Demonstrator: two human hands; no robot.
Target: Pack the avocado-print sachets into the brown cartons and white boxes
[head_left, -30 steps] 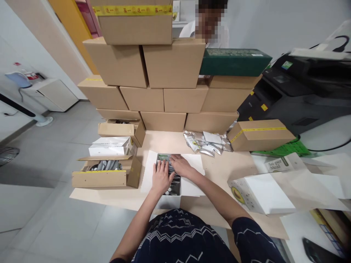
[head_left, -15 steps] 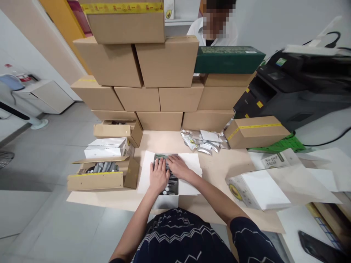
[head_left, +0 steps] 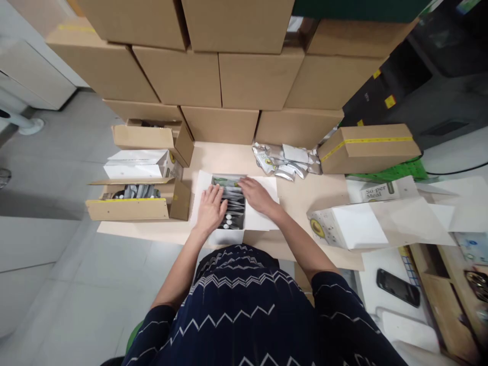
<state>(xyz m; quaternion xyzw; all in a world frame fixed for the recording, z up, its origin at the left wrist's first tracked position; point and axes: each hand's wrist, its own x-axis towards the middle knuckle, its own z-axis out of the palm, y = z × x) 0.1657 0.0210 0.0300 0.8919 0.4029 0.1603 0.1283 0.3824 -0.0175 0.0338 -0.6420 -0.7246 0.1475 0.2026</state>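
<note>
On my feed, the open white carton [head_left: 226, 237] sits on the worktop [head_left: 221, 155], at six o'clock from the stacked cardboard boxes [head_left: 220, 125]. The hands have just parted: the left hand [head_left: 211, 210] lies over its nine-o'clock rim, the right hand [head_left: 256, 195] over its two-o'clock rim. More capped pouches [head_left: 234, 204] show between, so I judge their row easier to check. Both hands' fingers are nearly straight; I see nothing gripped.
</note>
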